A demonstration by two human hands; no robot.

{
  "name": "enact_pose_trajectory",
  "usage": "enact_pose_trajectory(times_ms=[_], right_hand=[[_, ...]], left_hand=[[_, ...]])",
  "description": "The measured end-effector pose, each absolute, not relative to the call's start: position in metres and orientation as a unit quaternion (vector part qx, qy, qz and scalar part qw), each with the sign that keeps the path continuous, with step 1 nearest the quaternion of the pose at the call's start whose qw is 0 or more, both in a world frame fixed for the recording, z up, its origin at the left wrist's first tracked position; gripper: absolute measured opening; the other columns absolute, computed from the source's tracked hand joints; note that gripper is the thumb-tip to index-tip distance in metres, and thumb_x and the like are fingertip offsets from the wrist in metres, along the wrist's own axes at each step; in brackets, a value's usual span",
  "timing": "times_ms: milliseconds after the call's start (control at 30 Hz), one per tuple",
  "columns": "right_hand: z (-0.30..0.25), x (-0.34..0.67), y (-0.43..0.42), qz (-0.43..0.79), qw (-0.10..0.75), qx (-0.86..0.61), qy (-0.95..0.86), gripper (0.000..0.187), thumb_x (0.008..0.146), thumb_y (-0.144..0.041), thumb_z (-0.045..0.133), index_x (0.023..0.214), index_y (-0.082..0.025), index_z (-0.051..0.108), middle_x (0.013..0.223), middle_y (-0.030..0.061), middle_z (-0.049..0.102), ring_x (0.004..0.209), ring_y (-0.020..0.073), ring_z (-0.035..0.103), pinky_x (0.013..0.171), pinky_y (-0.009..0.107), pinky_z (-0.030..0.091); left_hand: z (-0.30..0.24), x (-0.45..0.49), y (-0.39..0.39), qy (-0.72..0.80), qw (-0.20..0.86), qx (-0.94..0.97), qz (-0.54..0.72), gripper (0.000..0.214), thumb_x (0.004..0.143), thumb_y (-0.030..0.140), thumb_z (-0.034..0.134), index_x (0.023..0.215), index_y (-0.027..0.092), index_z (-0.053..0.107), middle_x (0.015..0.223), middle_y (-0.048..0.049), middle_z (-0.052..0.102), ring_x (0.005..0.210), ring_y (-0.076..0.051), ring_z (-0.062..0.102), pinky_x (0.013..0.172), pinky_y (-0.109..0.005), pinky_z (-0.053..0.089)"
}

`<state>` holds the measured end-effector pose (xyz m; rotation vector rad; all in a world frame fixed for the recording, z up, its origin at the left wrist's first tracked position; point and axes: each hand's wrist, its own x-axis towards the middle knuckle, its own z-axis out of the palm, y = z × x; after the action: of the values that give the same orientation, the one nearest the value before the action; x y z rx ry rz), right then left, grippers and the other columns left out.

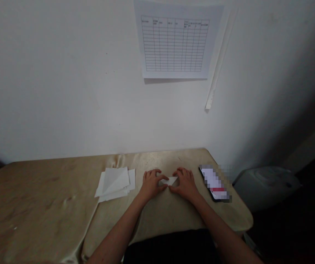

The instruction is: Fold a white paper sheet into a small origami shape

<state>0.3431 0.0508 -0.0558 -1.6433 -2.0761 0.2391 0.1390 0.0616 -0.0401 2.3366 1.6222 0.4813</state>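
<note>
A small folded white paper (169, 180) lies on the tan cloth-covered table (50, 190). My left hand (152, 183) presses on its left part, fingers curled down with the thumb on the paper. My right hand (184, 182) presses on its right part in the same way, thumb against the paper's lower edge. Most of the paper is hidden under the two hands. A loose stack of white paper sheets (115, 183) lies just left of my left hand.
A phone (214, 182) lies on the table to the right of my right hand, near the table's right edge. A printed table sheet (174, 42) hangs on the white wall. A grey bin (264, 185) stands right of the table.
</note>
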Motion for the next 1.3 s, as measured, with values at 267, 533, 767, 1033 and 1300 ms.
enact_pose_trajectory(times_ms=[267,533,767,1033,1300], right_hand=[[-0.059,0.348,0.052,0.088,0.242,-0.591,-0.764,0.050,0.075,-0.051,0.075,0.116,-0.025,0.064,0.138,0.0124,0.055,0.134,0.0328,0.045,0.117,0.051,0.022],[-0.061,0.355,0.058,0.093,0.278,-0.590,-0.752,0.020,0.087,-0.031,0.064,0.105,-0.024,0.067,0.128,0.0082,0.062,0.127,0.0254,0.052,0.113,0.041,0.032],[-0.055,0.352,0.053,0.076,0.266,-0.583,-0.764,0.034,0.079,-0.039,0.070,0.108,-0.023,0.065,0.129,0.0103,0.061,0.126,0.0290,0.051,0.112,0.043,0.032],[-0.058,0.348,0.054,0.060,0.263,-0.583,-0.767,0.037,0.076,-0.042,0.073,0.107,-0.022,0.065,0.129,0.0107,0.060,0.126,0.0292,0.050,0.113,0.043,0.030],[-0.058,0.352,0.062,0.085,0.283,-0.593,-0.749,0.018,0.081,-0.025,0.068,0.099,-0.023,0.069,0.122,0.0074,0.064,0.119,0.0257,0.054,0.106,0.040,0.035]], left_hand=[[-0.045,0.138,0.062,0.556,0.122,0.803,0.175,0.032,0.080,0.039,0.076,0.112,0.042,0.073,0.137,-0.0018,0.053,0.131,-0.030,0.044,0.116,-0.056,0.023],[-0.036,0.142,0.057,0.566,0.128,0.799,0.161,0.031,0.081,0.040,0.074,0.112,0.041,0.073,0.139,-0.0027,0.053,0.133,-0.031,0.042,0.117,-0.056,0.022],[-0.035,0.144,0.054,0.562,0.131,0.801,0.162,0.033,0.081,0.044,0.074,0.113,0.038,0.072,0.140,-0.0041,0.052,0.134,-0.032,0.042,0.117,-0.059,0.017],[-0.042,0.146,0.056,0.563,0.119,0.800,0.170,0.036,0.078,0.049,0.076,0.112,0.037,0.071,0.139,-0.0048,0.052,0.135,-0.033,0.041,0.118,-0.063,0.013],[-0.041,0.146,0.057,0.568,0.125,0.797,0.164,0.037,0.075,0.046,0.079,0.111,0.037,0.071,0.140,-0.0047,0.053,0.136,-0.033,0.042,0.118,-0.065,0.013]])
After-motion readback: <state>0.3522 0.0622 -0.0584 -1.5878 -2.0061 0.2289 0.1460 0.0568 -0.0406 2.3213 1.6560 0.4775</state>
